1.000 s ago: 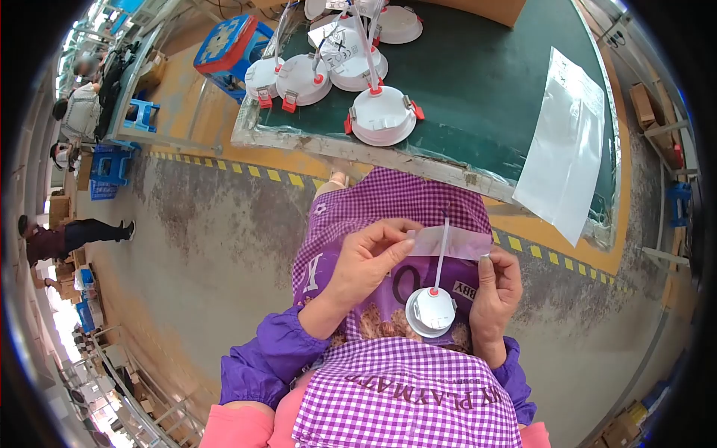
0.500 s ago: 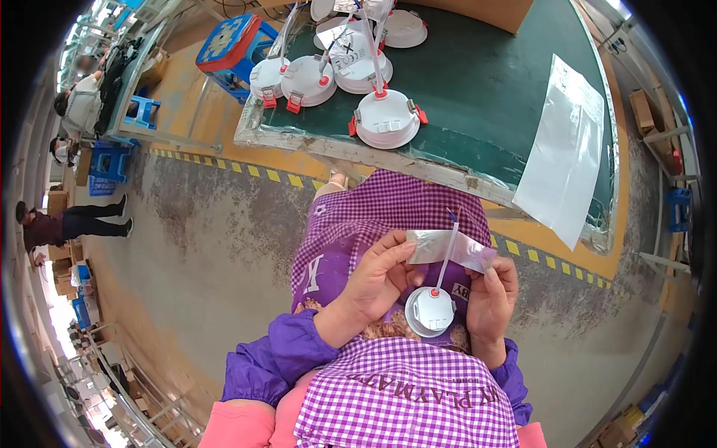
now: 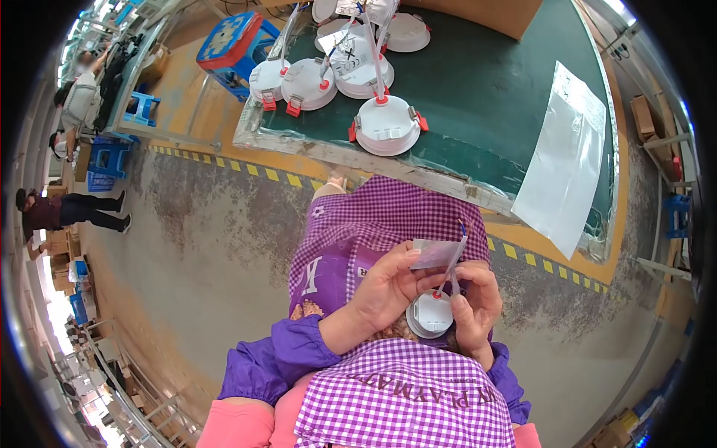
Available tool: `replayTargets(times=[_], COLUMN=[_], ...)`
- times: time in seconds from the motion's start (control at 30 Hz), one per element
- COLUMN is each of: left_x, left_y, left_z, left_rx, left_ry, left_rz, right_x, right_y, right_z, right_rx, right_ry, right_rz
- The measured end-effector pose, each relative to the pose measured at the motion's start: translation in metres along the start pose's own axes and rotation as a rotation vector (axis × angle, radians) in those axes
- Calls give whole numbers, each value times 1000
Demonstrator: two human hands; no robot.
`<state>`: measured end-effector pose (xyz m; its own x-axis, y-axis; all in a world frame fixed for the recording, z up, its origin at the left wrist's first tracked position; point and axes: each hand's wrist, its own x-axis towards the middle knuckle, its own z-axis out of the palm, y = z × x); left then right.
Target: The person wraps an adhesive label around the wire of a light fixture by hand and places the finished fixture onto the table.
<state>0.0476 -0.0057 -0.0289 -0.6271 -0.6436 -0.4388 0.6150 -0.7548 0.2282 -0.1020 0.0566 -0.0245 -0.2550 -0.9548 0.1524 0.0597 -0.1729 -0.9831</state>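
Note:
A small round white downlight rests in my lap, its white cable rising from a red grommet to bare blue and brown wire ends. My left hand pinches the left end of a silver sticker label that lies against the cable. On the other side my right hand is closed, its thumb and fingers pinching the label's right end, folded in beside the cable. My fingers partly cover this fold, so how far it wraps is hidden.
Several white downlights with red-tipped clips stand on the green table ahead. A sheet of labels overhangs its right edge, with a cardboard box behind. A blue stool stands left; people are farther off.
My right hand has moved left and brought the label's right end in to the cable. The label, stretched flat behind the cable before, is now folded. My left hand keeps its hold.

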Motion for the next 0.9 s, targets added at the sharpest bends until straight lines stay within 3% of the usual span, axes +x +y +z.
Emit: replayTargets(times=[0.23, 0.33, 0.37, 0.47, 0.57, 0.67, 0.77, 0.87, 0.9], left_x=[3, 4, 5, 3, 4, 4, 3, 5, 5], left_y=[-2, -3, -3, -2, -1, 0, -2, -1, -1], left_z=[-4, 1, 2, 2, 5, 5, 2, 6, 6], left_rx=[-9, 28, 41, 74, 88, 83, 84, 110, 107], left_ry=[-46, 1, 3, 15, 16, 4, 4, 12, 6], left_rz=[-30, -17, -21, -39, -46, -41, -41, -46, -47], right_x=[5, -2, -2, 31, 45, 45, 51, 46, 47], right_y=[-4, 3, 2, -9, -5, 7, 5, 15, 16], right_z=[-7, -12, -13, -34, -49, -60, -69, -80, -76], right_rx=[-214, -140, -124, -316, 21, 94, 527, 415, 383], right_ry=[-129, 4, 138, 7, -25, -117, -47, -149, -154], right_rz=[-128, -114, -107, -200, 26, 5, 210, 338, 270])
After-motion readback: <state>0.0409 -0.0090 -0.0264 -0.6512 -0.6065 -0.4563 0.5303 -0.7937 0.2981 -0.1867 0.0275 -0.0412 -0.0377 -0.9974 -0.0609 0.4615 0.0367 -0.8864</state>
